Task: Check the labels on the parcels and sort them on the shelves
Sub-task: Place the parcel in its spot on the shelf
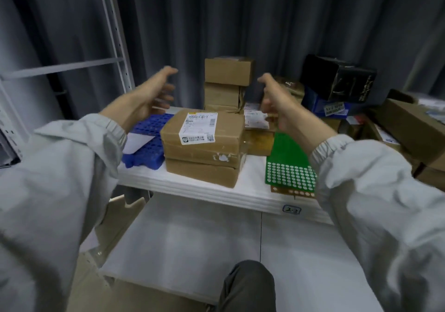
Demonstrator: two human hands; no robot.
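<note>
Head view of a white shelf (216, 191) whose front edge carries a small tag (291, 209) reading "2-", the last figure unclear. Front centre: a stack of brown parcels (204, 152). The top parcel bears a white shipping label (198, 128) with barcode, QR code and printed characters too blurred to read. Behind it stands a taller stack of brown boxes (227, 83). Left of the front stack lies a blue perforated rack (147, 143) with a white slip (138, 143) on it; right of it lies a green board (289, 164) with rows of white dots. At far right a black box (337, 78) sits on a blue box (322, 105) whose sticker shows digits, not legible.

The left hand (154, 95) and right hand (274, 102) are raised above the front stack, on either side of the rear stack, touching nothing. Fingers are spread and loosely bent, motion-blurred. Both arms wear pale grey sleeves (72, 167).
</note>
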